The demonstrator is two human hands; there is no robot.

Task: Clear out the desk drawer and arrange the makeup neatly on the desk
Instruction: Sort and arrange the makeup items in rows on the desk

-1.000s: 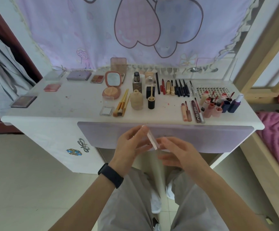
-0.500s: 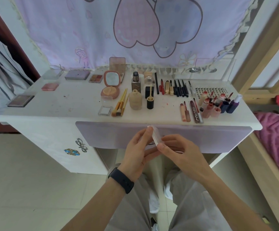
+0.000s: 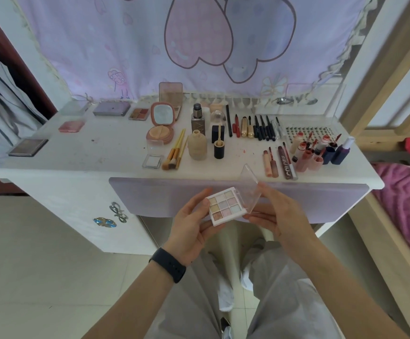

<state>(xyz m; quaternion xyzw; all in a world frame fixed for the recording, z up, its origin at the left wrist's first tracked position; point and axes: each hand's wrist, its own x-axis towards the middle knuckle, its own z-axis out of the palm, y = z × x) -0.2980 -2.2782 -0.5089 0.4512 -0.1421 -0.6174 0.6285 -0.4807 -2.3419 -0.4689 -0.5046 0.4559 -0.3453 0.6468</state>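
Swung open since the earlier frame, the eyeshadow palette (image 3: 224, 207) faces up, lid (image 3: 251, 192) raised toward the far right. Left hand (image 3: 192, 225) grips its near-left side; right hand (image 3: 278, 217) pinches the lid, in front of the tabletop (image 3: 106, 152).

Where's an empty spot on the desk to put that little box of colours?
The eyeshadow palette should fit on the wide bare patch of the desk, bordered by the dark palette, the pink compact and the round powder compact. A narrower gap lies between the black bottle and the lip gloss tubes. The right end is crowded.
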